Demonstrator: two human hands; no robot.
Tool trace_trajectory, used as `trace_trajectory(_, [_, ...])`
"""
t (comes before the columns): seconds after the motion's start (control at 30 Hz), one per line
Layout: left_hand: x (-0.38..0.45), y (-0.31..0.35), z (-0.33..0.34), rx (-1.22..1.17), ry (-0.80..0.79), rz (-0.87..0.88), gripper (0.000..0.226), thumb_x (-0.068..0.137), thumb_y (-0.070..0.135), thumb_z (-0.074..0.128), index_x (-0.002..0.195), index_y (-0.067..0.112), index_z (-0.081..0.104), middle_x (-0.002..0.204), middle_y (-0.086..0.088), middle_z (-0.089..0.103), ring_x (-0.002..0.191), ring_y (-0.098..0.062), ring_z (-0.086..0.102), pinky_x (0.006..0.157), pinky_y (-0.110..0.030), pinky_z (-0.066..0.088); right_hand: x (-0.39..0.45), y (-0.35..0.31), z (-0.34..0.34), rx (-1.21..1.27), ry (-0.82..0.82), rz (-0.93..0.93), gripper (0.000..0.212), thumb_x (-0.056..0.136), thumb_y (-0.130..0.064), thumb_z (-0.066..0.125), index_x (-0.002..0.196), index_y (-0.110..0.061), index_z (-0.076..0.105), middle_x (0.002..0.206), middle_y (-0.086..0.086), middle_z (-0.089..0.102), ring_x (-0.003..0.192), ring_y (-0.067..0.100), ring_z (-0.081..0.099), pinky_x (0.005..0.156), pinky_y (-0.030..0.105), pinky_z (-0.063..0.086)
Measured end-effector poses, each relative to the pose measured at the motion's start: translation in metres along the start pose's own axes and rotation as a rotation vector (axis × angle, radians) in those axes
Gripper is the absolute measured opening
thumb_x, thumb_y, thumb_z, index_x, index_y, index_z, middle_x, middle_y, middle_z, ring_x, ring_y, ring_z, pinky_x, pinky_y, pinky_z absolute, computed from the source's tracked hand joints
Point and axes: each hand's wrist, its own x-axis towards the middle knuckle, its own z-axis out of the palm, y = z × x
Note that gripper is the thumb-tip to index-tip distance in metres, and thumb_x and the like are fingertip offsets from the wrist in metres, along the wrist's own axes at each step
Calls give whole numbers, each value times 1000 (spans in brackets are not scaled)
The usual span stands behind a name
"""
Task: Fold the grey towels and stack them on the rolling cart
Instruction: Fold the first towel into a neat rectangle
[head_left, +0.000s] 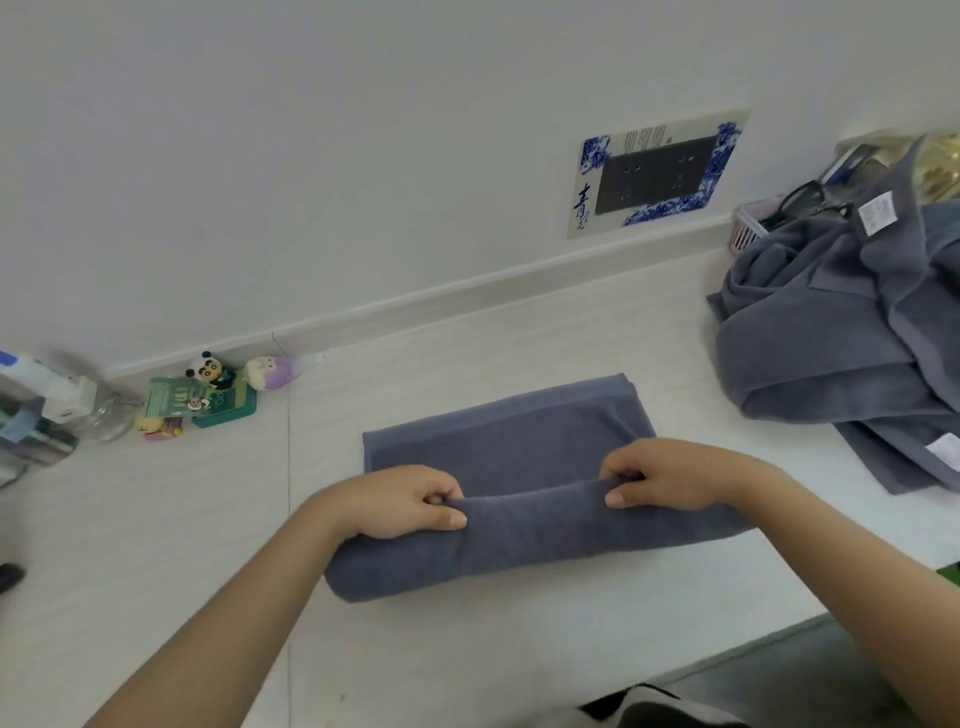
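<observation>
We are midway through folding one grey towel (514, 499); by our reckoning most of the job is left. Nearest us, our left hand (400, 501) and right hand (670, 475) each pinch the raised near fold of that towel, thumbs under the cloth and fingers curled over the edge, the left at the fold's left end and the right toward its right end. The doubled edge runs straight between the two hands, lifted a little off the counter (467, 665), while the rest of the towel lies flat just beyond our knuckles. Farther off, beyond and to the right of the right hand, a heap of unfolded towels (852, 332) waits, well apart from our grip. We see no rolling cart here, so nothing appears stacked yet.
</observation>
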Motion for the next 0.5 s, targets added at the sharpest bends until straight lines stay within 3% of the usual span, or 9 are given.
trace_trajectory(0.07, [9, -4, -22, 22, 19, -37, 11, 96, 34, 53, 91, 24, 57, 79, 16, 52, 71, 1, 46, 67, -13, 35, 22, -1, -22, -36, 32, -1, 20, 95, -33, 52, 76, -25, 48, 75, -13, 49, 71, 7, 46, 63, 21, 32])
trace_trajectory(0.13, [25, -12, -43, 66, 37, -91, 13, 97, 33, 50, 94, 22, 56, 85, 12, 54, 78, -4, 49, 71, -19, 36, 51, -1, -41, -109, 79, 2, 16, 95, -32, 51, 86, -19, 55, 89, -3, 58, 81, 15, 48, 68, 27, 30])
trace_trajectory(0.2, [45, -24, -61, 126, 52, -173, 18, 98, 33, 47, 101, 19, 57, 101, 3, 58, 91, -12, 50, 80, -26, 37, 85, 0, -55, -134, 134, 27, 26, 96, -34, 49, 103, -12, 60, 109, 5, 61, 92, 19, 51, 74, 27, 33])
trace_trajectory(0.27, [67, -40, -66, 144, 98, -268, 28, 97, 35, 45, 114, 16, 57, 118, -3, 58, 100, -17, 51, 86, -28, 38, 114, 3, -59, -103, 192, 79, 35, 96, -42, 44, 114, -15, 58, 120, 3, 59, 106, 21, 53, 83, 29, 37])
trace_trajectory(0.4, [105, -64, -51, 57, 259, -342, 34, 98, 39, 40, 115, 14, 56, 122, -7, 59, 107, -23, 55, 86, -30, 40, 160, 21, -46, -214, 176, 166, 55, 86, -60, 49, 124, -21, 50, 123, 0, 58, 114, 23, 52, 98, 37, 34])
trace_trajectory(0.5, [122, -76, -30, 122, 394, -344, 35, 99, 42, 35, 109, 15, 55, 114, -6, 62, 101, -25, 56, 83, -34, 39, 177, 35, -29, -269, 241, 166, 39, 93, -49, 47, 117, -18, 53, 117, 3, 60, 108, 24, 51, 94, 36, 32])
